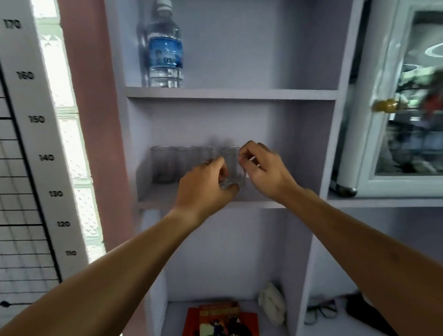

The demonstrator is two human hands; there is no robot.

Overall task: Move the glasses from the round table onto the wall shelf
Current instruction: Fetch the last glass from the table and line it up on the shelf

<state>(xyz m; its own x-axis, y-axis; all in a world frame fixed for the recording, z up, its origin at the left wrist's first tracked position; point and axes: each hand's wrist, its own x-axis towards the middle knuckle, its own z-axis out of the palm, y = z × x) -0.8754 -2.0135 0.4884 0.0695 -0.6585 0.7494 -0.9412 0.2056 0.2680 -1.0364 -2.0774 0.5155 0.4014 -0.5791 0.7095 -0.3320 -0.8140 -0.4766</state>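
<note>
A clear drinking glass [232, 167] stands on or just above the middle board of the pale lilac wall shelf [260, 204]. My left hand [203, 185] grips its lower left side and base. My right hand [261, 166] pinches its rim from the right. Three more clear glasses stand in a row to the left on the same board: one [163, 164] at the far left, one [186, 160] beside it, and one [206, 154] partly hidden behind my left hand. The round table is out of view.
A water bottle [164, 47] stands on the board above. Below lie a cartoon book [222, 329] and a white object [272, 303]. Spectacles [320, 311] lie lower right. A white glass-door cabinet [408, 100] stands right, a height chart [33, 119] hangs left.
</note>
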